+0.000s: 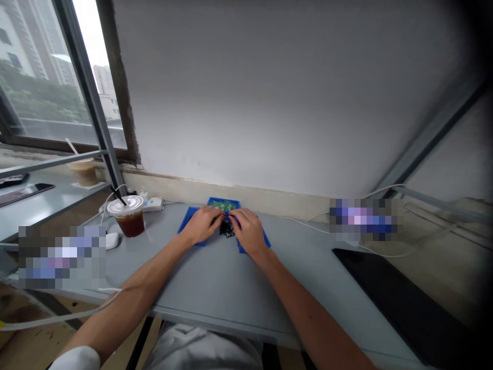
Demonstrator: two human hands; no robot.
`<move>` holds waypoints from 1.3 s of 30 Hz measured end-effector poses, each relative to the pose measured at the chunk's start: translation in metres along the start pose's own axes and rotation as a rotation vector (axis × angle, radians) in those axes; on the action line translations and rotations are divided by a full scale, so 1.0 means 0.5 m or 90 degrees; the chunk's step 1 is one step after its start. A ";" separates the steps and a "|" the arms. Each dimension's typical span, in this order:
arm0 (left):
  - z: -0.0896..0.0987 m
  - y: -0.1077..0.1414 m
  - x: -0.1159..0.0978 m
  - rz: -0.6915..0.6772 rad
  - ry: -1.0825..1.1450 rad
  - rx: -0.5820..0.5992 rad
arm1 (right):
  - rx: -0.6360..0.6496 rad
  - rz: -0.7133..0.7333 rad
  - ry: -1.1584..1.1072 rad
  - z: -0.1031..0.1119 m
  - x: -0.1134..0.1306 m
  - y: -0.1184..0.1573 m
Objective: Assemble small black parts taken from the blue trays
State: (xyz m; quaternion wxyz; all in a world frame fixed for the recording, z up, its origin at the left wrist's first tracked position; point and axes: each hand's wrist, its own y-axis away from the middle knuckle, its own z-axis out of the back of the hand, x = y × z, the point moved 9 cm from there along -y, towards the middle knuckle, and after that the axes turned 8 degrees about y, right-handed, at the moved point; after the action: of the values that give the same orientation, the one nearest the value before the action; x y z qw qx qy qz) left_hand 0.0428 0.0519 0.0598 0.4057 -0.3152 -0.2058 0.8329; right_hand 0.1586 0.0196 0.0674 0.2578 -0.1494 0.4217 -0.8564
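Both hands are close together over blue trays near the back of the grey table. My left hand [203,224] lies over the left blue tray [186,220], its fingertips pinched at something too small to make out. My right hand [247,229] covers part of the right blue tray [266,239], its fingers also closed on something I cannot make out. Just beyond the fingertips stands a third blue tray [224,199] with green pieces [220,205] in it. Between the hands, on the table, lies a small heap of black parts [227,229].
A lidded cup of dark drink [131,226] with a straw stands on the table [215,288] at the left, by a white power strip [153,204]. At the right lies a black flat slab [396,303]. White cables [304,224] run along the wall.
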 end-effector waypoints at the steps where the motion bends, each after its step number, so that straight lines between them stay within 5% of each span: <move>1: 0.000 0.000 0.000 0.001 -0.004 0.000 | -0.002 0.008 -0.009 0.000 0.002 0.000; 39: 0.001 0.002 -0.004 -0.029 -0.032 0.003 | 0.038 -0.026 -0.009 -0.009 -0.012 0.001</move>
State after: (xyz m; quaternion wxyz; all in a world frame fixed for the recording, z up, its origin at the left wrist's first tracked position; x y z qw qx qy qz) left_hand 0.0431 0.0496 0.0603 0.4199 -0.2885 -0.2210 0.8316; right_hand 0.1615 0.0257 0.0643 0.2477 -0.1559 0.3913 -0.8725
